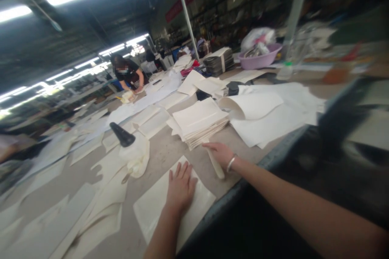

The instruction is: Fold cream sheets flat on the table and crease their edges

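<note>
My left hand lies flat on a cream sheet near the table's front edge, fingers stretched out. To its right, my right hand, with a bracelet at the wrist, is closed around a pale, flat-handled tool; the tool's working end cannot be made out. One finger reaches toward the lower corner of a stack of cream sheets. Beyond my left hand, a black tapered object rests on a crumpled whitish bundle.
Loose cream pieces spread over the left of the table. A large white sheet, partly rolled, lies at right. Farther back are a dark bound stack and a purple basin. Another person works across the table.
</note>
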The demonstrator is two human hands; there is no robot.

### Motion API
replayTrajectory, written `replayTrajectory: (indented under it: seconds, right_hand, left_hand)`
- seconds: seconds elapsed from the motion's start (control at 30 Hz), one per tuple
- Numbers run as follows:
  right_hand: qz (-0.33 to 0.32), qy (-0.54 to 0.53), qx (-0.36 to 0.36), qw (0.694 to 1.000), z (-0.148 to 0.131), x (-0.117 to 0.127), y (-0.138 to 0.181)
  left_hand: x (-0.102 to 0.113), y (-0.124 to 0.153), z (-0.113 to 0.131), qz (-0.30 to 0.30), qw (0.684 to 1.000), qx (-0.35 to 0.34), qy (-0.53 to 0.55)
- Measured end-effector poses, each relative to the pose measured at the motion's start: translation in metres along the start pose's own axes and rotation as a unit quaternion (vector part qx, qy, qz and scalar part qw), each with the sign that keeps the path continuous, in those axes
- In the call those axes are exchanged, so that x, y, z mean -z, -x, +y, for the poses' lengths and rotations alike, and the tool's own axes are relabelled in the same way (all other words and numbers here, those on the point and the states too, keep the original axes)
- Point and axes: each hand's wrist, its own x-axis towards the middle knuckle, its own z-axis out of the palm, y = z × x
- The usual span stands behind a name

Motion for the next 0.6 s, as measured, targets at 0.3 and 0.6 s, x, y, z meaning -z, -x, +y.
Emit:
replayTrajectory:
  seconds: [0.3,0.6]
  right_hand:
    - [-0.014,0.085,0.053,0.995,0.006,-0.007,0.008]
    - [0.088,0.09,0.203,0.971,0.042,-0.04,-0.013]
  left_hand:
    - [0.017,0.013,0.005,0.009,1.0,0.019,0.02]
    - [0.033,0.029,0.001,0.021,0.986,-0.01,0.164]
